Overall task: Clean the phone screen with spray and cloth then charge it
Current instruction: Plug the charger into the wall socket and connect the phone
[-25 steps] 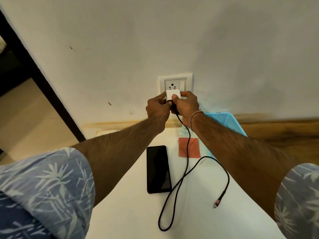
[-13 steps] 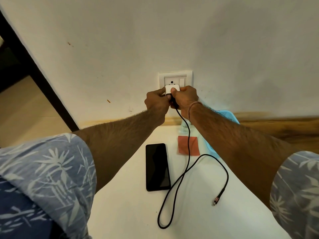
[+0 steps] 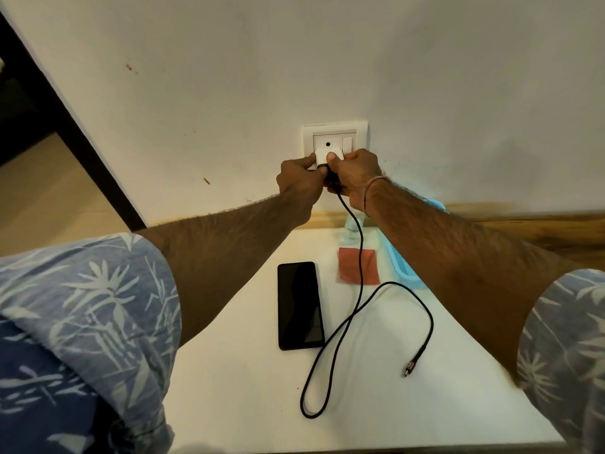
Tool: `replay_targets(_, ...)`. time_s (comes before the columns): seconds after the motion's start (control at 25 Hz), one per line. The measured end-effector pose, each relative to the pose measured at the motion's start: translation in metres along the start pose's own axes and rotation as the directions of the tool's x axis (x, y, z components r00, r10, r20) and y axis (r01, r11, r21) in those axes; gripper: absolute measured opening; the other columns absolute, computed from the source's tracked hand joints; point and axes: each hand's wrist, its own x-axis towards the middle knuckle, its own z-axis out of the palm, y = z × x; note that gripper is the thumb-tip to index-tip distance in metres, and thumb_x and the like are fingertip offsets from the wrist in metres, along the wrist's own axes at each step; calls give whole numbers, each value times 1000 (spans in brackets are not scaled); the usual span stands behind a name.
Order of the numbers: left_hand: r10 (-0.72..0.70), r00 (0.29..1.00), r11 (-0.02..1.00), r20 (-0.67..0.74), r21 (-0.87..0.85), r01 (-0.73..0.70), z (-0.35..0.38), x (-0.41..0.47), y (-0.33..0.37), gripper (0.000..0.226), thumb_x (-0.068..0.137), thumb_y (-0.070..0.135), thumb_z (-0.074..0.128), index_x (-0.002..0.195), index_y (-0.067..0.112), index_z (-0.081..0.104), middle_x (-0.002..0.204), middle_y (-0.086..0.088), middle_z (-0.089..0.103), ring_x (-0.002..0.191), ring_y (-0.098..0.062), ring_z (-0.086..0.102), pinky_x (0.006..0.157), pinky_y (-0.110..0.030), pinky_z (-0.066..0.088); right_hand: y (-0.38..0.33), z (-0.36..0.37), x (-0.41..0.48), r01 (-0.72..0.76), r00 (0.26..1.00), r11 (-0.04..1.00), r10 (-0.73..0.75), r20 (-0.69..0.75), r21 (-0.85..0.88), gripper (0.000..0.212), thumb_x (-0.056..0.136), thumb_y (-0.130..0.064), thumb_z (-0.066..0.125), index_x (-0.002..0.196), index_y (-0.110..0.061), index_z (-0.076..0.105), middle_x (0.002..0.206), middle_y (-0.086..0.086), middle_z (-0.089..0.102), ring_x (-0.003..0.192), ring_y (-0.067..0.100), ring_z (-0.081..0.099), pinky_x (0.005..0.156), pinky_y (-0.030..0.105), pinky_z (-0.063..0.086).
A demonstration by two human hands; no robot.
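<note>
Charging step: both hands, left (image 3: 299, 181) and right (image 3: 355, 176), pinch adapter (image 3: 322, 159) into socket (image 3: 334, 140) at 12 o'clock. Phone (image 3: 299, 304) lies flat mid-table; next, cable tip (image 3: 409, 368) into phone

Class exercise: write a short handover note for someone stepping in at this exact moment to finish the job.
Left hand and right hand: both grip the white charger at the wall socket.
Phone lies flat on the white table, screen dark; red cloth beside it.
Cable hangs from the charger; its free plug lies unconnected.
Left: seat the charger, plug the cable into the phone.
</note>
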Motion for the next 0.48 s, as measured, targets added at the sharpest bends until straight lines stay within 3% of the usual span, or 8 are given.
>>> replay_targets(0.12,85,981,960,172,251,-127,-28,-7,-6,68,91,20,74,152,17,43,135,-5,63,117,-26,62,87,-30,54,4,-22,-20,39,998,995,-34,54,-91,41,91,-30,66,121,-3,57,107,12,65,93,27,67,82,42,59)
replay_targets(0.2,163,903,829,397,441,-343,-54,-20,-21,85,86,12,76,158,17,30,142,-3,55,122,-24,56,88,-25,48,22,-50,-44,133,991,971,-124,56,-200,40,87,-32,71,118,-9,58,106,6,65,87,22,69,74,36,61)
replay_targets(0.28,76,686,470,723,581,-665,-79,-37,-43,99,80,7,76,160,15,20,157,-10,39,139,-30,40,107,-28,37,51,-84,-71,169,985,912,-139,107,-373,26,85,-33,71,95,-10,64,87,7,72,67,18,72,55,30,59)
replay_targets(0.36,-218,439,73,871,464,-883,-96,-58,-68,112,75,9,77,162,19,8,167,-10,15,150,-31,19,122,-41,23,83,-117,-97,49,978,798,83,190,-600,33,85,-36,71,79,-4,65,63,9,72,49,18,69,43,25,53)
replay_targets(0.4,-334,358,-49,872,363,-930,-100,-67,-80,117,72,8,77,162,23,3,170,-8,5,152,-32,11,124,-46,17,99,-129,-109,-25,950,707,236,202,-707,41,84,-41,70,76,-2,64,55,8,70,45,19,68,41,24,51)
replay_targets(0.48,-445,285,-175,849,230,-957,-104,-82,-98,125,70,6,79,162,26,-4,170,-4,-8,155,-34,1,125,-52,8,130,-145,-130,-118,874,528,457,164,-841,50,82,-52,69,78,-3,59,49,5,68,42,18,66,41,23,51)
